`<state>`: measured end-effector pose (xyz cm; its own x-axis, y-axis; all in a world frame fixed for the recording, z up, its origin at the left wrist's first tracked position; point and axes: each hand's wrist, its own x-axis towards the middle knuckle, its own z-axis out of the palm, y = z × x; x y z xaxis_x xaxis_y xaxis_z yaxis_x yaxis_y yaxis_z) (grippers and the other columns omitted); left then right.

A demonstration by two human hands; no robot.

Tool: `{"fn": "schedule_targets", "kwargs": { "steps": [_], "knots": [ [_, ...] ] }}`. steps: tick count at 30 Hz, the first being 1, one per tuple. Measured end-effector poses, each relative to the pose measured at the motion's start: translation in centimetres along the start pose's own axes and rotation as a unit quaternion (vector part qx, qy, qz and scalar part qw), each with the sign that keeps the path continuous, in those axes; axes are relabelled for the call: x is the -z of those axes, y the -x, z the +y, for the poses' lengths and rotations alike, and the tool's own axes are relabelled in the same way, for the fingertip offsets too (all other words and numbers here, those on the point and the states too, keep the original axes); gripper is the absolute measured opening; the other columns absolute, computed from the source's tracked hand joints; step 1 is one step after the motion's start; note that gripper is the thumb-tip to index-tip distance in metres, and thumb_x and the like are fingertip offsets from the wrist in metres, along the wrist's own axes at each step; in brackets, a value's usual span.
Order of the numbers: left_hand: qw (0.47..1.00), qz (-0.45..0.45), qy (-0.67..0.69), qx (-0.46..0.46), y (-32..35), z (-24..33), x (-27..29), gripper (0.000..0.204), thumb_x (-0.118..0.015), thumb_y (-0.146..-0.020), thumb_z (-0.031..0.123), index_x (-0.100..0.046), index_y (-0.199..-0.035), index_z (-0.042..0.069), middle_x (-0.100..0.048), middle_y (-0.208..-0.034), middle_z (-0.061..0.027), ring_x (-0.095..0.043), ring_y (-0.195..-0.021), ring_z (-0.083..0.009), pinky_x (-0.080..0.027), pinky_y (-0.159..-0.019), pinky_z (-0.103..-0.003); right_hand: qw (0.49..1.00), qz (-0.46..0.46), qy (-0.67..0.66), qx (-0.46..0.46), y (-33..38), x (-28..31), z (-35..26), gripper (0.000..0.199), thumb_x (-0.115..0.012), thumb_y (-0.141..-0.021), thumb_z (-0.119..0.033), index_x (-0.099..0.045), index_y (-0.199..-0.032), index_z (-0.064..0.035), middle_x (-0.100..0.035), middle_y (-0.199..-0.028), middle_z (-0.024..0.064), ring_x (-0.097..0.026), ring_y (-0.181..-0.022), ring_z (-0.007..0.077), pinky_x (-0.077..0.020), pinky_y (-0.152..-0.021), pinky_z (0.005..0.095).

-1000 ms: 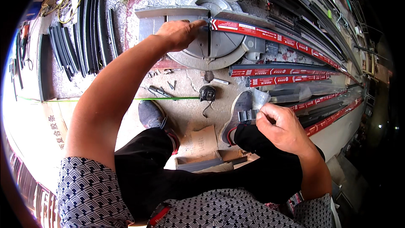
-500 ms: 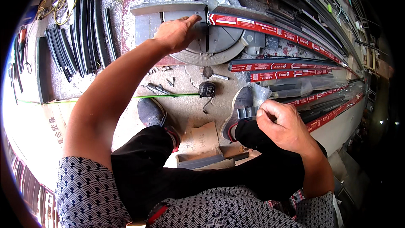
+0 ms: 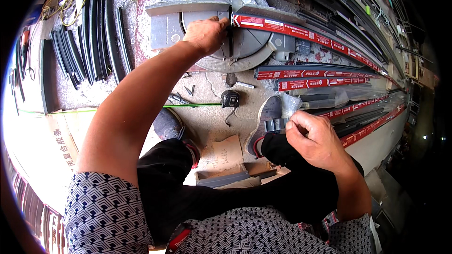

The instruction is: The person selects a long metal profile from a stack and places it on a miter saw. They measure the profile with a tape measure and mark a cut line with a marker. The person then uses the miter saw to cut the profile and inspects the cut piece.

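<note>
My left hand is over the grey turntable of a mitre saw, fingers curled together beside the blade slot. Its fingertips reach the cut end of a long dark profile with a red printed film, which lies along the saw's fence. Whether they touch or grip that end is hidden. Nearer my body, my right hand is closed, with a short grey profile piece sticking out from its fingers above my right shoe.
A black tape measure lies on the floor, its green tape running left. Red-filmed profiles are stacked at right, black strips at far left. An open cardboard box sits between my legs.
My left hand has moved slightly right toward the profile's end, and its pointing finger has curled in. My right hand stays where it was with the short piece.
</note>
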<state>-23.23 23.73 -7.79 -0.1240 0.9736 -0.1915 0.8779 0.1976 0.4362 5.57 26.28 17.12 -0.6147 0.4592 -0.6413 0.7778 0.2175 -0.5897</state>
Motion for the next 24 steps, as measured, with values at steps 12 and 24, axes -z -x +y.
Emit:
{"fn": "schedule_targets", "kwargs": {
  "steps": [12,24],
  "knots": [
    [0.999,-0.026,-0.017,-0.02,-0.2,0.7,0.3,0.026,-0.052,-0.104,0.033,-0.063,-0.119,0.015,-0.068,-0.111,-0.0145,-0.07,-0.098,-0.0362,-0.055,-0.085,-0.049,1.0,-0.003,0.002,0.002,-0.2,0.0,-0.2,0.021,-0.064,-0.097,-0.013,-0.057,-0.084,0.0019,-0.054,-0.063,0.02,-0.05,-0.053,0.036,-0.043,-0.055,0.0408],
    [0.986,0.024,0.012,-0.164,2.8,-0.2,1.8,0.016,-0.059,-0.102,0.023,-0.067,-0.107,0.011,-0.071,-0.103,-0.0091,-0.071,-0.087,-0.0351,-0.058,-0.075,-0.045,0.999,0.011,-0.001,0.034,0.0,0.1,-0.1,0.019,-0.063,-0.096,-0.013,-0.056,-0.085,0.0021,-0.057,-0.067,0.0225,-0.057,-0.059,0.0423,-0.0446,-0.057,0.043]
  ]
}}
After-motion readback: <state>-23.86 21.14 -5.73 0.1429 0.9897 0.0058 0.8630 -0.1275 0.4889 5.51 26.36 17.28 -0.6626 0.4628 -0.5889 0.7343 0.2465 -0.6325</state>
